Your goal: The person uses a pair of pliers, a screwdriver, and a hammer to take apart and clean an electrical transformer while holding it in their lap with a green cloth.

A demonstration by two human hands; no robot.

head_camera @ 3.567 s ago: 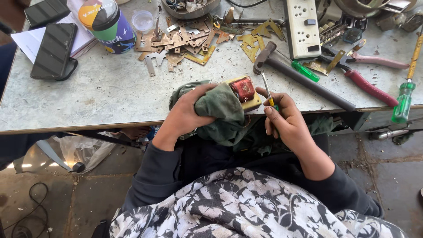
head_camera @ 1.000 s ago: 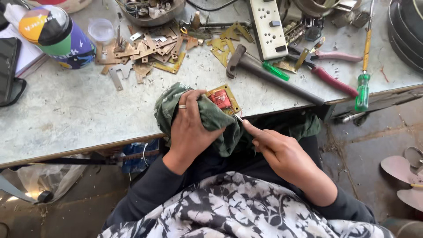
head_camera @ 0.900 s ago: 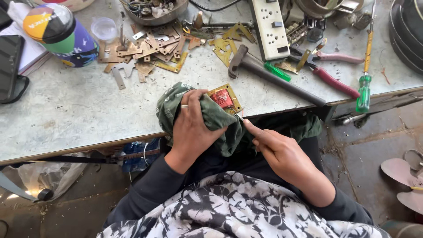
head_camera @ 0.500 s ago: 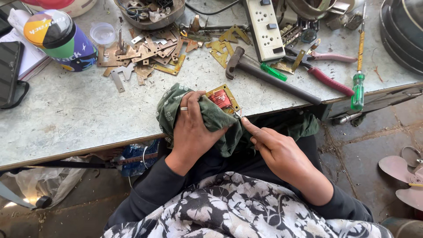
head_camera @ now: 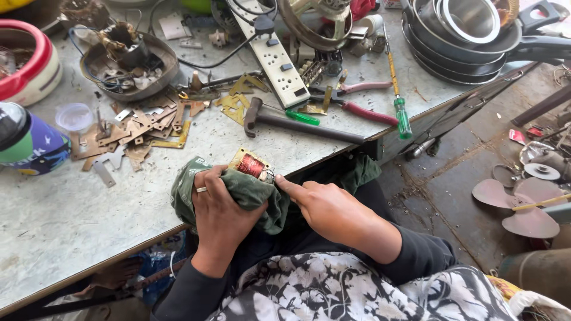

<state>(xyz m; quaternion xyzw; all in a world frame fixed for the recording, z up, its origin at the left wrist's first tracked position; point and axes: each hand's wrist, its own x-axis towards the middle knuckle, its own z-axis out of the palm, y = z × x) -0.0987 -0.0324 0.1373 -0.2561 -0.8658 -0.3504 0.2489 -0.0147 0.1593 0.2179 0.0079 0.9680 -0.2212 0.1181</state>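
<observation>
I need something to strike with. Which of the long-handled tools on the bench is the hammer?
The hammer is the dark-handled one lying nearest the hands, its head to the left. The green screwdriver and red-handled pliers lie beyond it.

free: bare tabletop [head_camera: 65, 220] left of hands | blocked: hammer [head_camera: 297, 123], metal plates [head_camera: 143, 134] beyond

Bright even daylight, soft short shadows under tools, sharp focus throughout, mild wide-angle bending at edges
</observation>
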